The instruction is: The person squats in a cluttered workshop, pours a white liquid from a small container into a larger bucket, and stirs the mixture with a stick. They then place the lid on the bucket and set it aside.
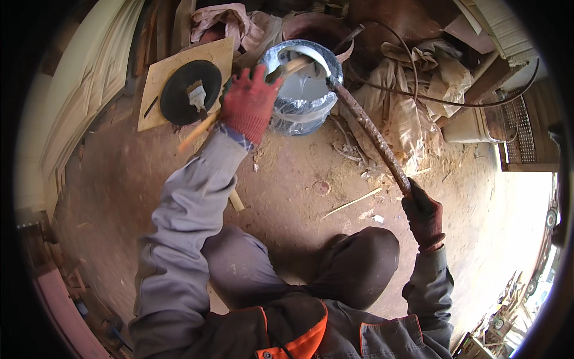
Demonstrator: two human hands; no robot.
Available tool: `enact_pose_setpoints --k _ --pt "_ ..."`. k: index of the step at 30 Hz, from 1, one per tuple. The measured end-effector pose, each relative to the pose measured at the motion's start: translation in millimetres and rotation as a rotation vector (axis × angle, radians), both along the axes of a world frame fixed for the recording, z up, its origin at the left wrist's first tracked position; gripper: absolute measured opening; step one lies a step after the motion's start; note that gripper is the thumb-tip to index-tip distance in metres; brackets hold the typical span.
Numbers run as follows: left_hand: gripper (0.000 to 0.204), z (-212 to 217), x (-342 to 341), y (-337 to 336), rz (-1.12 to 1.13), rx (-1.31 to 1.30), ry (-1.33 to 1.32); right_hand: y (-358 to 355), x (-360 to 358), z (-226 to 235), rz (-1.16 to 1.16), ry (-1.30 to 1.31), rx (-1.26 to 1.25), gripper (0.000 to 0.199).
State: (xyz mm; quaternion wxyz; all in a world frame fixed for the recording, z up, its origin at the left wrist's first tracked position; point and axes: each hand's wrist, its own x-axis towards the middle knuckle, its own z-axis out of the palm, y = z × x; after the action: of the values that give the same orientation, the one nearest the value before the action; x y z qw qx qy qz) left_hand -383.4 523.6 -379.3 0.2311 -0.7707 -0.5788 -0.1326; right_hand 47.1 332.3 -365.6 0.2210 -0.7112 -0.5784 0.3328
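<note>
My left hand (248, 103), in a red knit glove, is closed around a light wooden stick (297, 64). One end of the stick reaches over a plastic-wrapped bucket (304, 124) of whitish liquid (299, 87); the other sticks out behind the hand. At the right, my right hand (423, 214), in a dark and red glove, grips the near end of a long brown, white-speckled rod (373, 133). The rod slants up to the bucket's right rim, meeting a white curved band (317, 54); whether the two are one piece I cannot tell.
Left of the bucket, a paintbrush (197, 96) lies on a black round disc (179, 81) on a wooden board (225, 51). Crumpled sheeting (394, 102) and a dark looped hose (457, 103) are at the right. Wood scraps (353, 203) litter the floor before my knees.
</note>
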Motion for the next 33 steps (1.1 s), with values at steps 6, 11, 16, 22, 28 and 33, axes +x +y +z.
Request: enact_pose_setpoints --k 6,11,16,22,28,33 --pt "0.033 -6 5 16 0.128 -0.208 0.059 -2 -8 6 0.043 -0.043 0.107 0.048" --pt "0.03 -12 4 -9 0.147 -0.28 0.034 -7 -6 11 -0.067 0.059 0.06 0.049" --pt "0.024 0 -8 -3 0.043 -0.045 -0.072 -5 -9 12 -0.036 -0.013 0.032 0.048" --pt "0.033 -11 -4 16 0.161 -0.156 -0.025 -4 -16 11 0.023 -0.075 0.14 0.049" --pt "0.033 -22 -5 -6 0.079 -0.122 -0.018 -5 -15 19 -0.056 -0.048 0.065 0.05" --pt "0.031 -9 3 7 0.08 -0.018 -0.092 -5 -23 14 0.017 -0.116 0.082 0.05"
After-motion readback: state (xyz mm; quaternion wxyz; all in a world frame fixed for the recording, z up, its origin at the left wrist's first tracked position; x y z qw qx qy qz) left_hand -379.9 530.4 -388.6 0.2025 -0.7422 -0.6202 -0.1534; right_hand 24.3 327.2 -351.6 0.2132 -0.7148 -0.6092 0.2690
